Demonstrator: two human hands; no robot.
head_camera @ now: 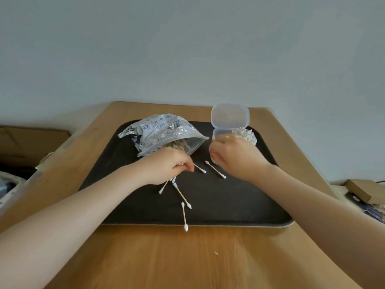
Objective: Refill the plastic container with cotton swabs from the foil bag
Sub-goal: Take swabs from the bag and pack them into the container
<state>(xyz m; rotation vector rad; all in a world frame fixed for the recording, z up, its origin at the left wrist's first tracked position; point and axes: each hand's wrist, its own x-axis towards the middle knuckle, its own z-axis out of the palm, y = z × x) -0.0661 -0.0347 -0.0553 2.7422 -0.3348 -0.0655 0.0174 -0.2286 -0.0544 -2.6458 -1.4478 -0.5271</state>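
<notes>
A silver foil bag (160,130) lies on the black tray (239,205), its open mouth facing me with swabs showing inside. My left hand (168,165) is just in front of that mouth and grips a bunch of cotton swabs, whose ends stick out below and to the right of the fist. My right hand (233,155) is wrapped round the clear plastic container (243,135), which stands at the tray's far right with its lid (230,115) hinged up and white swab tips inside. Several loose swabs (215,169) lie on the tray between and below my hands.
The tray sits on a wooden table (187,257). One swab (184,216) lies across the tray's front rim. A cardboard box (31,140) is off the table's left side, and a small box (364,189) with other items is to the right.
</notes>
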